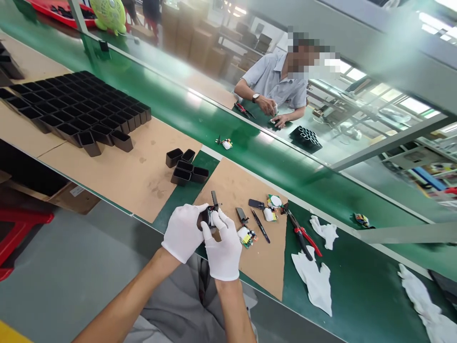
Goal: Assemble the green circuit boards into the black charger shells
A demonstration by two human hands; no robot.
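Between left hand (183,232) and right hand (223,247), black casing (204,220), strip (214,199) pointing away.

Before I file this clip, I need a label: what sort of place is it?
Likely a factory assembly line: green conveyor, rows of black housings, a circuit board and pliers.

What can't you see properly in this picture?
Head view:
small black part: mostly hidden by the left hand and right hand.
circuit board: too small to read.
co-worker's hands: what they hold is too far off.
white cloth: cut off by the right edge.
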